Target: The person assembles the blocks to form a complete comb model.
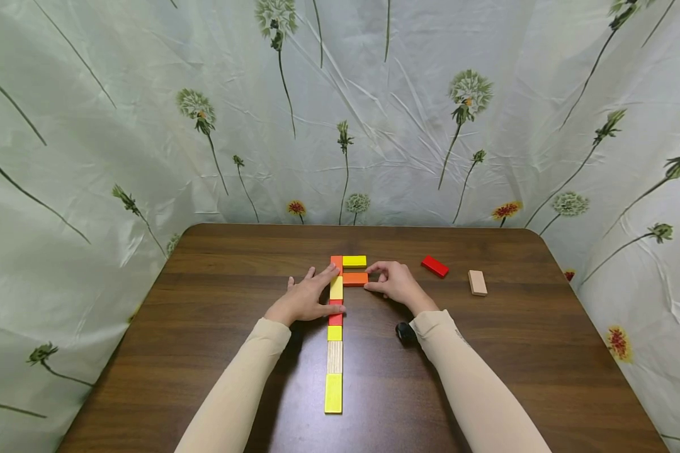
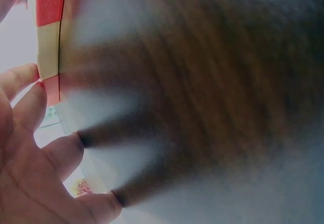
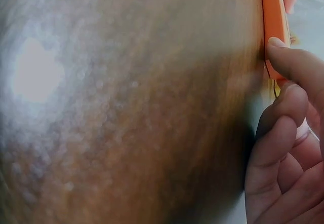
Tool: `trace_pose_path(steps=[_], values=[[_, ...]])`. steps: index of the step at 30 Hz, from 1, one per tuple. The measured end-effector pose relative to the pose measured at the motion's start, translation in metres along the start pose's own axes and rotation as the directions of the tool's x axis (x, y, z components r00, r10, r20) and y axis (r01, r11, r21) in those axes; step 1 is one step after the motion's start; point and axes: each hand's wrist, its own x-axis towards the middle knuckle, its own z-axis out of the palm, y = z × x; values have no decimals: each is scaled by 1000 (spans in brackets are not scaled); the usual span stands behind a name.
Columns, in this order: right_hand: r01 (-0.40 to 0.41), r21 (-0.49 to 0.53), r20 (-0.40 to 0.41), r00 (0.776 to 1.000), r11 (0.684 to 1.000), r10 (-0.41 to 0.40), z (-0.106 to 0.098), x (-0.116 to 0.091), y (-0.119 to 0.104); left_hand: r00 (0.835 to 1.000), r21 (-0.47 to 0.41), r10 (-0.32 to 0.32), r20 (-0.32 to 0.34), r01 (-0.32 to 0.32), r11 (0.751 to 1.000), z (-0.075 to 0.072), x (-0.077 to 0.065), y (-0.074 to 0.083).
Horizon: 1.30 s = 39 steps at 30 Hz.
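Note:
A column of flat blocks runs toward me: an orange-red block [image 1: 337,259], a pale yellow block [image 1: 337,289], a red block [image 1: 335,319], a small yellow block [image 1: 335,333], a plain wooden block [image 1: 335,357] and a bright yellow block [image 1: 333,394]. Fingers spread, my left hand [image 1: 306,298] touches the column's upper part with its index finger and thumb. To the right of the column, an orange block [image 1: 354,279] lies crosswise against it. Thumb and index finger of my right hand [image 1: 398,283] pinch its right end. Above it lies a yellow block [image 1: 354,261], also crosswise.
Farther right on the brown table [image 1: 204,377] lie a loose red block [image 1: 435,266] and a light wooden block [image 1: 478,283]. A black round object [image 1: 406,334] sits at the right wrist. Flower-printed cloth [image 1: 374,157] hangs behind the table and at its sides.

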Motion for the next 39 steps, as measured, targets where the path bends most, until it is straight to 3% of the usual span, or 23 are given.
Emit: trace_pose_path(steps=[24,39], values=[[6,17,7,1000,1000,-6,-3,-1,1,1000,-2,-2,-1,2,1000,0,-1,-1],[27,-1,-14,1000,1000,-27,-28,-13,17,1000,-9,-3,0,3,1000,-1,-2,0]])
